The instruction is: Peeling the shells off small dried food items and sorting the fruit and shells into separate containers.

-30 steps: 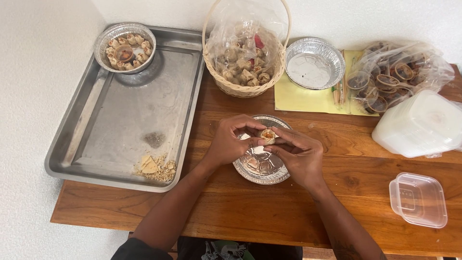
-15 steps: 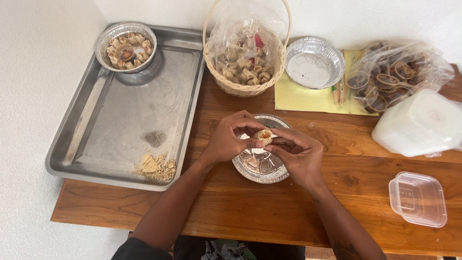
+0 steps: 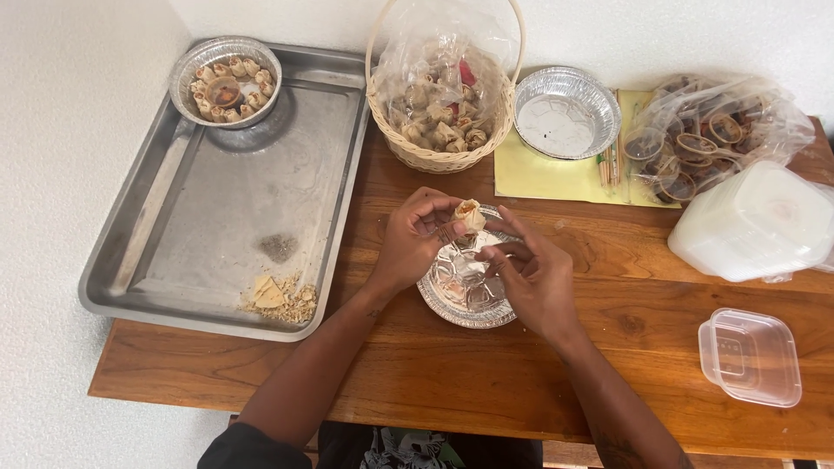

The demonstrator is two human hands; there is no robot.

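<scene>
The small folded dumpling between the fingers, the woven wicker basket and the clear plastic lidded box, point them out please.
small folded dumpling (image 3: 469, 214), head view, its pale wrapper top.
woven wicker basket (image 3: 439, 156), head view, front wall near the rim.
clear plastic lidded box (image 3: 751, 356), head view, middle of its lid.

Above a round foil dish (image 3: 465, 291) on the wooden table (image 3: 434, 391), the left hand (image 3: 415, 239) pinches a small fried dumpling (image 3: 469, 214) at its fingertips; the right hand (image 3: 534, 278) hovers just beside it, over the dish. Behind the dish stands a wicker basket (image 3: 443, 130) of dumplings, left of it a steel tray (image 3: 217, 208)
</scene>
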